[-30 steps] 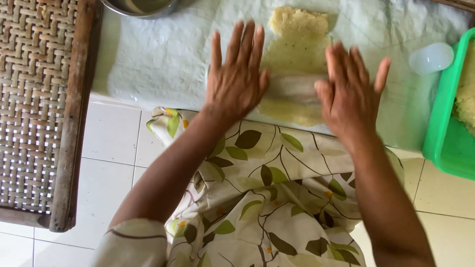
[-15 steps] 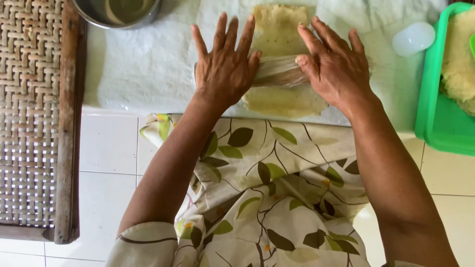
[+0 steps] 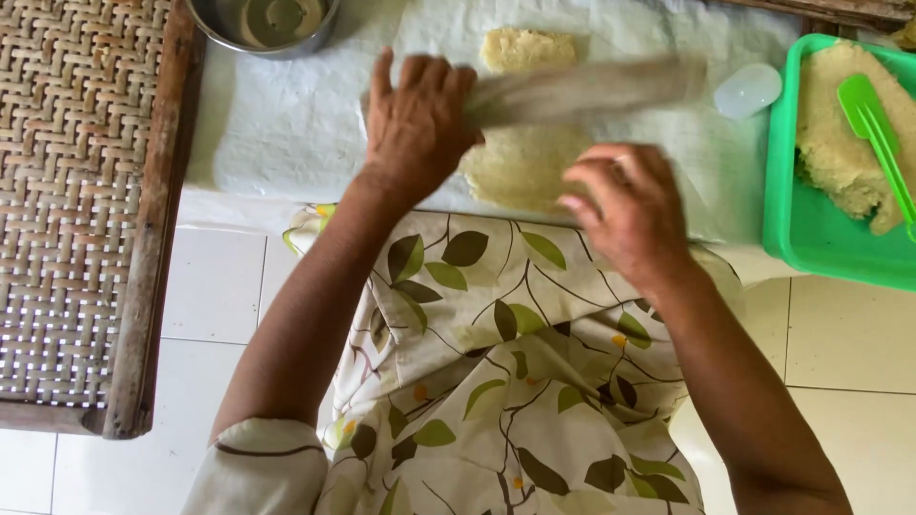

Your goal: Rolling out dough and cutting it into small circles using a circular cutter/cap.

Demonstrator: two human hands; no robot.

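A pale yellow sheet of flattened dough (image 3: 523,164) lies on a white cloth (image 3: 277,133) in front of me. Across its far part lies a blurred, translucent rolling pin (image 3: 592,88), slightly tilted. My left hand (image 3: 418,124) is curled over the pin's left end. My right hand (image 3: 625,205) is off the pin, hovering over the near right edge of the dough with its fingers loosely bent and nothing in them. More dough (image 3: 530,46) shows beyond the pin.
A green tray (image 3: 797,238) at the right holds a lump of dough (image 3: 840,143) and a green spatula (image 3: 873,119). A small translucent cup (image 3: 747,91) stands beside it. There is a metal bowl (image 3: 262,24) at the top and a woven rattan tray (image 3: 72,191) at the left.
Both hands were flat on the rolling pin. The pin has since moved away from me; my right hand has come off it and drawn back, while my left stays on its left end.
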